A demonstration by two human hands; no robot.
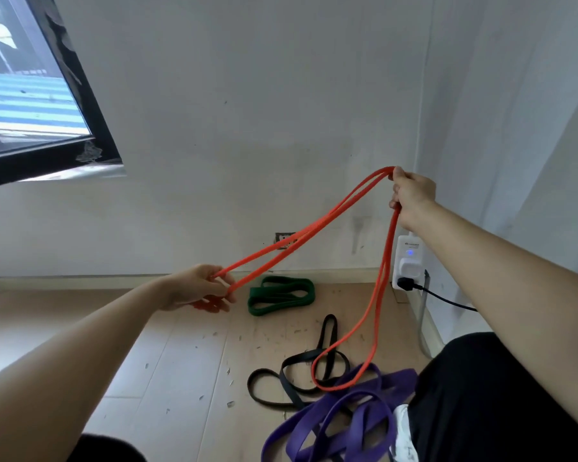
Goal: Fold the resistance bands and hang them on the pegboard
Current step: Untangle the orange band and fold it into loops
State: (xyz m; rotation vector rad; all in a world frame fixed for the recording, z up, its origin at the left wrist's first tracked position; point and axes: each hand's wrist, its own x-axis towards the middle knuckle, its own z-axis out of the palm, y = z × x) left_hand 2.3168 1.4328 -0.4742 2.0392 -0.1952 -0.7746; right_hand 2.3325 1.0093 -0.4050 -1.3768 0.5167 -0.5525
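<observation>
A thin orange resistance band (317, 225) stretches between both hands. My right hand (412, 193) holds it up high near the wall corner, fist closed around it. My left hand (202, 288) grips the other end lower, at centre left. A long loop of the same band hangs from my right hand down to the floor. On the wooden floor lie a folded green band (281, 295), a loose black band (291, 378) and a tangled purple band (344, 418). No pegboard is in view.
A white wall (247, 111) stands ahead with a dark-framed window (40, 95) at upper left. A white plug adapter (407, 261) with a black cable sits low in the right corner. My dark-clothed leg (498, 395) fills the lower right.
</observation>
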